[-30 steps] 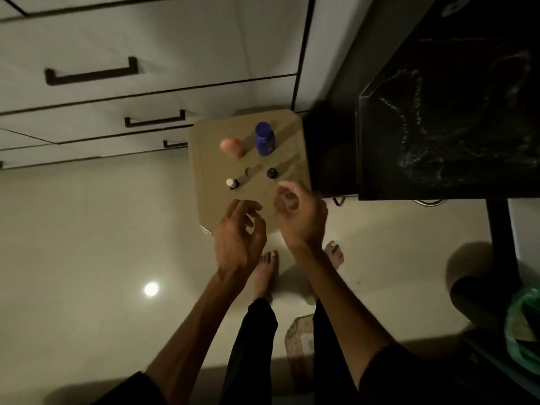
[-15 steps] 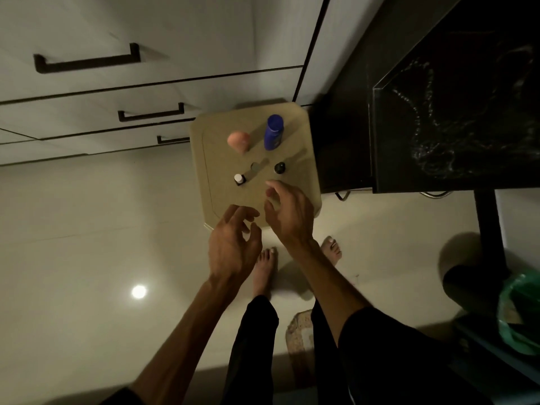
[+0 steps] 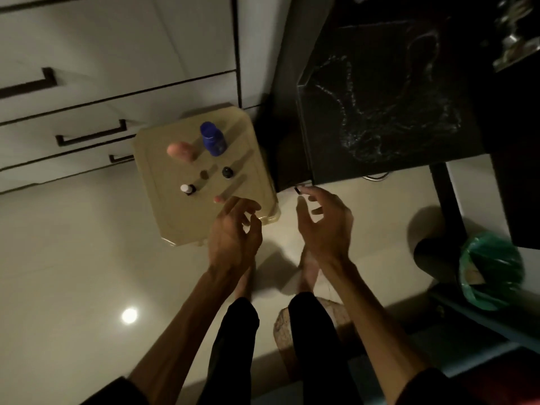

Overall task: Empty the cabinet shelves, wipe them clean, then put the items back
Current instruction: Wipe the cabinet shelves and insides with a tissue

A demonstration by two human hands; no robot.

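Over pale floor tiles [image 3: 73, 244], left hand [image 3: 233, 232] and right hand [image 3: 324, 226] hover, each grip loosely spread, empty.

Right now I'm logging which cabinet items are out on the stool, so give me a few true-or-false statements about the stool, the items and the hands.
1. A blue bottle stands on the stool. True.
2. The left hand grips the blue bottle. False: it holds nothing, its fingers loosely spread over the stool's near edge.
3. A pink object lies left of the blue bottle. True.
4. The right hand rests on the stool. False: it is off to the stool's right, over the floor, empty.
5. A white-capped bottle and a black-capped bottle are on the stool. True.
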